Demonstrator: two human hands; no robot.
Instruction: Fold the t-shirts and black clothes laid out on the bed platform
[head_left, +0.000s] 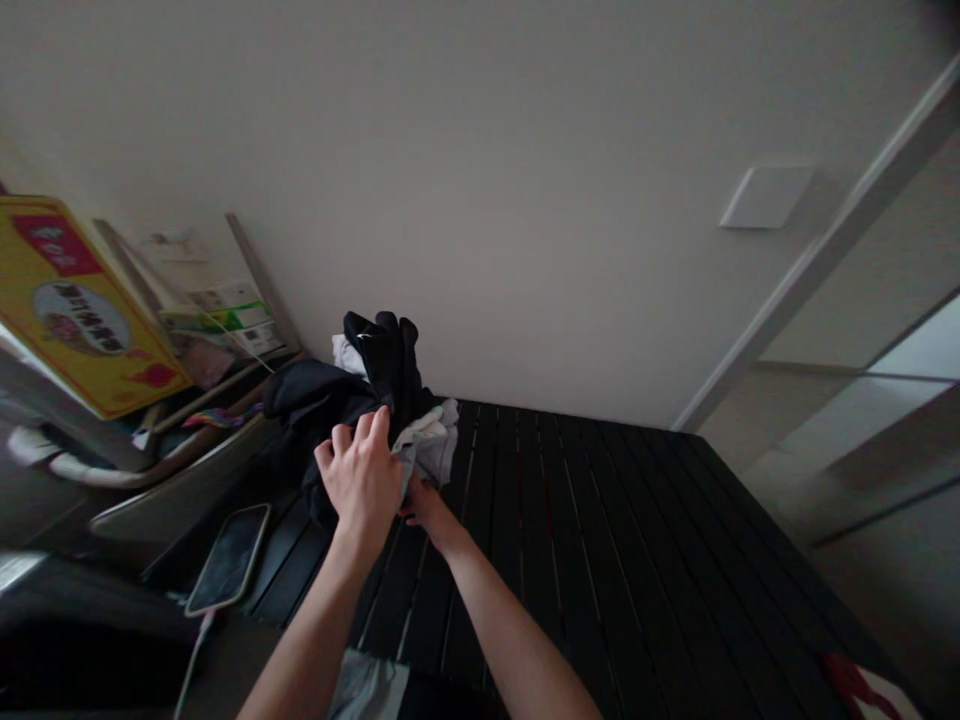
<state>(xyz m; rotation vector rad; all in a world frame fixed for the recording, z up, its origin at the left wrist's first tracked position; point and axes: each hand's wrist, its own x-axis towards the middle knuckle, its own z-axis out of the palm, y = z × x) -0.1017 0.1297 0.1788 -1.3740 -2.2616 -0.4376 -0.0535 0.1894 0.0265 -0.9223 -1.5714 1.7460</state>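
Observation:
My left hand (pixel 360 472) pinches a bunched black garment (pixel 319 410) at the near edge of a black slatted table (pixel 570 540). Its fingers rest close to a crumpled pale grey cloth (pixel 433 445). My right hand (pixel 424 505) sits partly hidden behind my left hand, with its fingers under the grey cloth. A black part of the bundle (pixel 386 360) stands up against the wall, and a white cloth (pixel 349 355) shows behind it. How the garments connect is hidden.
A phone (pixel 227 560) with a cable lies at the table's left edge. Left of it stand a yellow printed board (pixel 82 310), papers (pixel 217 325) and a curved chair frame (pixel 180 480). A wall (pixel 487 200) backs the table. A doorway frame (pixel 817 260) stands right.

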